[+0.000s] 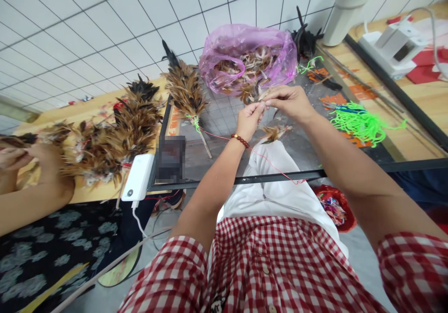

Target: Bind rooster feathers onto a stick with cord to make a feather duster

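My left hand (249, 119), with a dark red bead bracelet on its wrist, is pinched closed at the quill ends of a small bunch of brown feathers (249, 93). My right hand (292, 103) meets it fingertip to fingertip, also in a pinch at the same quills. The fingers hide exactly where each one grips. Just below my hands, a loose tuft of brown feathers (274, 133) lies on the glass tabletop (220, 121). To the left rests a feather duster (186, 91) on a thin stick, tied with green cord at its base. Red thread (269, 160) trails under my left wrist.
Behind my hands sits a purple plastic bag (219, 52) of feathers. Bright green cords (362, 121) lie at right, near a white bottle (346, 12) and a white charger (402, 42). At left are more feather dusters (129, 121), a power bank (138, 177) and another person's arm (45, 182).
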A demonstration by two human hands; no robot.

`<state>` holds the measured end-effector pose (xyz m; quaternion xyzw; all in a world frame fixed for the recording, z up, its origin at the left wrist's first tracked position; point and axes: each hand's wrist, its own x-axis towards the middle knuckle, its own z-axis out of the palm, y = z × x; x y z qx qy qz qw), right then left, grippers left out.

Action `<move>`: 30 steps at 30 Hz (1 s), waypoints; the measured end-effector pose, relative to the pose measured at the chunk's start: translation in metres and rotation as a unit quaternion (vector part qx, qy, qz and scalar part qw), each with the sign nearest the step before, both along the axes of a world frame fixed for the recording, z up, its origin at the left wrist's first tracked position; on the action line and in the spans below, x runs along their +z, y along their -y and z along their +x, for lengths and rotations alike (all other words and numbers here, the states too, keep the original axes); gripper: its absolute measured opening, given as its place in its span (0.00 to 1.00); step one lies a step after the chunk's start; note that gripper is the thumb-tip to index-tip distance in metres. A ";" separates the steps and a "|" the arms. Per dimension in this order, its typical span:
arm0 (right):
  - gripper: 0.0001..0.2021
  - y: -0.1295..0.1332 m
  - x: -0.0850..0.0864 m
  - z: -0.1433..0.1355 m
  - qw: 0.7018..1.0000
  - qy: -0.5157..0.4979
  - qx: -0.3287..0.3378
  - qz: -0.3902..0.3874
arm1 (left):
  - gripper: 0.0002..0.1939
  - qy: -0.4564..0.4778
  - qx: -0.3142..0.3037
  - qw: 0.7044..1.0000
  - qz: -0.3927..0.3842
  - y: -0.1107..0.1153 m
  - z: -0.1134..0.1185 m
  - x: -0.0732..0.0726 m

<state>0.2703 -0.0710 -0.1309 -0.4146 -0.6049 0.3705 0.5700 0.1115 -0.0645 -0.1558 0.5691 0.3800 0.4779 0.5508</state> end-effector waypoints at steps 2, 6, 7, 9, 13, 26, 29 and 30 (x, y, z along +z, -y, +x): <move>0.10 0.000 0.000 0.000 1.000 0.004 -0.007 -0.006 | 0.19 -0.009 0.008 1.000 0.009 -0.001 0.000 -0.001; 0.11 0.000 -0.003 0.000 1.000 0.005 -0.005 -0.005 | 0.17 -0.010 0.027 0.999 0.041 -0.002 -0.001 0.000; 0.12 0.000 -0.004 0.000 1.000 0.005 -0.002 -0.006 | 0.16 -0.011 0.029 0.999 0.044 -0.002 -0.001 0.000; 0.14 -0.002 -0.006 0.002 1.000 0.004 0.003 -0.009 | 0.15 -0.015 0.025 0.999 0.044 -0.002 -0.001 -0.001; 0.16 -0.005 -0.007 0.006 0.999 0.034 0.019 -0.016 | 0.15 -0.034 0.003 0.998 0.049 -0.004 -0.002 -0.005; 0.17 0.006 0.003 -0.003 0.985 0.154 -0.030 0.065 | 0.14 -0.056 0.020 0.997 0.048 -0.001 -0.006 0.002; 0.15 -0.006 -0.005 0.016 0.983 0.142 -0.090 0.069 | 0.15 -0.023 0.054 0.998 -0.004 -0.004 -0.006 0.001; 0.14 -0.011 -0.008 0.026 0.980 0.144 -0.121 0.070 | 0.15 -0.003 0.068 0.997 -0.025 -0.005 -0.005 0.001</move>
